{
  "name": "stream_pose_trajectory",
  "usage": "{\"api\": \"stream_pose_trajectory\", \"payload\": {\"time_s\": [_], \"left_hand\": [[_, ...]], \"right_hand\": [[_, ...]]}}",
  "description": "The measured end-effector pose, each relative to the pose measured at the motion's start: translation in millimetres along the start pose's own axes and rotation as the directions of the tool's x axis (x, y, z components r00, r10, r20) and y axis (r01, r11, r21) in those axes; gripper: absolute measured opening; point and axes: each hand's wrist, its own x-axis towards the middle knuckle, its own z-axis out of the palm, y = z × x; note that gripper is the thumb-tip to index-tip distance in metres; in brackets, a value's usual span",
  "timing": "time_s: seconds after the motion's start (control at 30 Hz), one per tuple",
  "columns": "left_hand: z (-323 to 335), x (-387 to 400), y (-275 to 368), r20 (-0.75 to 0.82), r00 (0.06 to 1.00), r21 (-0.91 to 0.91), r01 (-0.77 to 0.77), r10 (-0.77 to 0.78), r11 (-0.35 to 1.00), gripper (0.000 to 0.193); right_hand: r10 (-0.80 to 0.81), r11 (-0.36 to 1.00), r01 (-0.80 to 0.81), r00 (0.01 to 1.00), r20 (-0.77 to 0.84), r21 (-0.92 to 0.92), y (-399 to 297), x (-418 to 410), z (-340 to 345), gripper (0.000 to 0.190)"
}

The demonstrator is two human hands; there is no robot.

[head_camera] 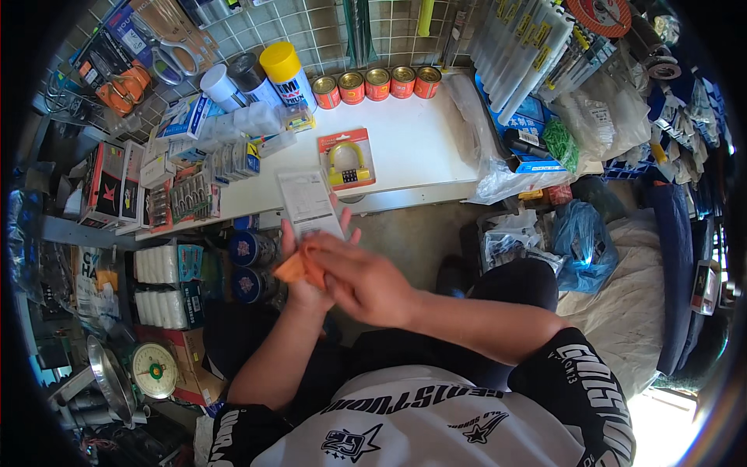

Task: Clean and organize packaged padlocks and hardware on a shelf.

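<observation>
My left hand [312,296] is turned palm up and holds a flat package [309,201] with a printed back. Its fingers show past the package's right side, and the thumb lies along the left. Pinched in my right hand [367,280] is an orange cloth [295,268], which covers the package's lower end. Whether the cloth presses on the package or on the palm, I cannot tell. Beyond the hands, a yellow combination padlock [350,166] in a red-backed pack lies on the white shelf [414,146].
Several small red tins [377,84] line the shelf's back, beside a yellow-capped spray can [286,73]. Small boxed goods [233,157] crowd the left. Clear plastic wrap [502,181] hangs over the shelf's right end. A dial scale [154,370] stands low at left.
</observation>
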Motion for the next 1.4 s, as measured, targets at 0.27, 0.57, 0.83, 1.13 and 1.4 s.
{"api": "stream_pose_trajectory", "payload": {"time_s": [0.27, 0.57, 0.83, 1.13, 1.4], "left_hand": [[24.1, -13.9, -31.2, -0.056, 0.976, 0.089, 0.216, -0.212, 0.972, 0.069], [3.6, 1.8, 0.3, -0.017, 1.000, -0.037, -0.017, 0.016, 0.999, 0.076], [2.0, -2.9, -12.3, -0.054, 0.982, -0.108, 0.176, -0.183, 0.978, 0.076], [6.1, -13.4, -41.7, 0.007, 0.958, 0.105, 0.285, -0.287, 0.953, 0.066], [10.1, -2.0, -24.9, 0.262, 0.960, -0.282, 0.176, -0.100, 0.943, 0.075]], "right_hand": [[-0.099, 0.939, -0.002, 0.956, -0.275, -0.345, 42.8, 29.0, -23.4, 0.044], [-0.163, 0.980, 0.166, 0.986, 0.037, -0.109, 11.7, 10.7, -12.3, 0.054], [0.272, 0.937, -0.332, 0.889, 0.368, 0.109, -12.1, 27.0, -80.8, 0.048], [0.375, 0.925, -0.378, 0.925, -0.050, -0.044, 2.6, 20.3, -75.3, 0.046], [-0.190, 0.982, 0.185, 0.967, 0.170, 0.047, 11.3, 1.5, -51.9, 0.056]]}}
